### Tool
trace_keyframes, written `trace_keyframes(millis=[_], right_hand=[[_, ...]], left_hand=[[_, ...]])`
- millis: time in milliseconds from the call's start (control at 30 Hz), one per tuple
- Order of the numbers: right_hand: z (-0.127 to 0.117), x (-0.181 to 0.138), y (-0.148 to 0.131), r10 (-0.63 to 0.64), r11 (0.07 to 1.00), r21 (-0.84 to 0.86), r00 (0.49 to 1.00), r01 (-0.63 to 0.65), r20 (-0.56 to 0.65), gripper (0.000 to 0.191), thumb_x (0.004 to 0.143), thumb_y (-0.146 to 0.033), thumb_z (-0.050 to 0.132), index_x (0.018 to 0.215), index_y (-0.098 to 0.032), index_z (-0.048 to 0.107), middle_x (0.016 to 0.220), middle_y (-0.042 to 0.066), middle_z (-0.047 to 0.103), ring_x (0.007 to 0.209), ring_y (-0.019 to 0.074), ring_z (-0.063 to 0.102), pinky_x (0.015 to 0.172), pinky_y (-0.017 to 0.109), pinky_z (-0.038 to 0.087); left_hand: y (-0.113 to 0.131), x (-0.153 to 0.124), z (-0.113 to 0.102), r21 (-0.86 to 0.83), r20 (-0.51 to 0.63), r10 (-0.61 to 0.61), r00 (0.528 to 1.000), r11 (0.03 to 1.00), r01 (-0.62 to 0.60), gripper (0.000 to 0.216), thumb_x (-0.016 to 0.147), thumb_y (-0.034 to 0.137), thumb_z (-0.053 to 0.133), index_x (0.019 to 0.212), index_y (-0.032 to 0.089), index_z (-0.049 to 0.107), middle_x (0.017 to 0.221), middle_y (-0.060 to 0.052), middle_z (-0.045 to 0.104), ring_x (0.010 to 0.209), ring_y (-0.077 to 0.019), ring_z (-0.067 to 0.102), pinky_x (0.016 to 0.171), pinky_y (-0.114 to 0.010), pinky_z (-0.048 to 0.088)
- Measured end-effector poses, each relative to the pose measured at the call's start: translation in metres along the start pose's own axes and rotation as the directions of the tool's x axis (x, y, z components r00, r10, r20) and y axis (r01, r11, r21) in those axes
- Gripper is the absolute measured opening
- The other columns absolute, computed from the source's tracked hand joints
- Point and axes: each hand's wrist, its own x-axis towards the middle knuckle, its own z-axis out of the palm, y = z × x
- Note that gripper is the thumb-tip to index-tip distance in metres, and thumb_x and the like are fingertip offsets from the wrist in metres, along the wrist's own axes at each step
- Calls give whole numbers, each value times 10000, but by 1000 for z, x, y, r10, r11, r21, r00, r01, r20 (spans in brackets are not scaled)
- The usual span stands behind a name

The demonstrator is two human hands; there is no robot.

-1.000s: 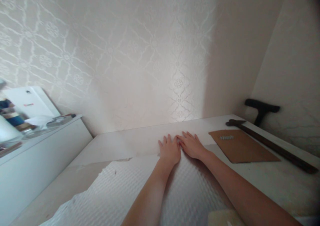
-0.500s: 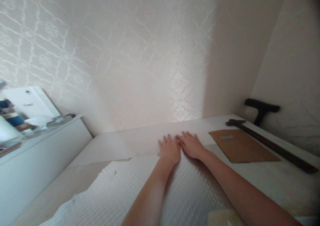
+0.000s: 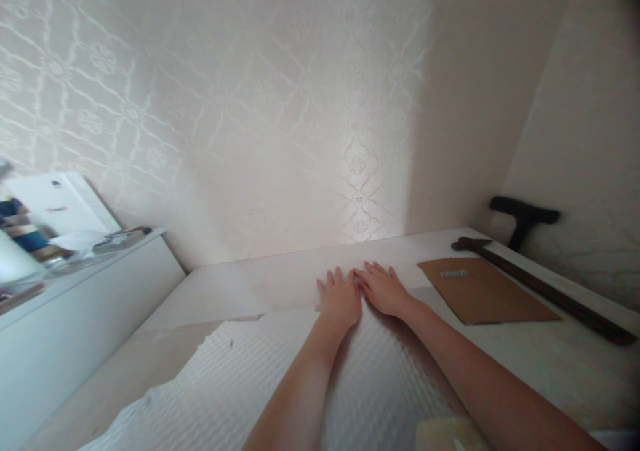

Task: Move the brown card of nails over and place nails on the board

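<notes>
Now both palms, left hand [image 3: 340, 299] and right hand [image 3: 384, 290], lie flat, fingers spread, on the textured sheet [image 3: 280, 378]; uneven pressure could crease its torn edge.

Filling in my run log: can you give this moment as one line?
left hand: flat on white textured sheet | right hand: flat, beside left | brown cardboard rectangle: right, untouched

Left hand [image 3: 340, 299] and right hand [image 3: 383, 290] flat, side by side, on textured white sheet [image 3: 250, 378].
</notes>
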Motion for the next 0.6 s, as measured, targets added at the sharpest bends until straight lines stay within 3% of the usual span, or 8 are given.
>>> trace_keyframes(millis=[600], right_hand=[[0, 0, 0, -3, 1000, 6, 1000, 3, 4, 488, 965, -309, 267, 1431, -211, 372, 1494, 155, 272, 1367, 322, 224, 1061, 570, 184]], left_hand=[[1, 0, 0, -8, -5, -3, 1000, 1000, 3, 504, 952, 350, 199, 1408, 211, 365, 1486, -146, 323, 1368, -338, 285, 1075, -578, 246]])
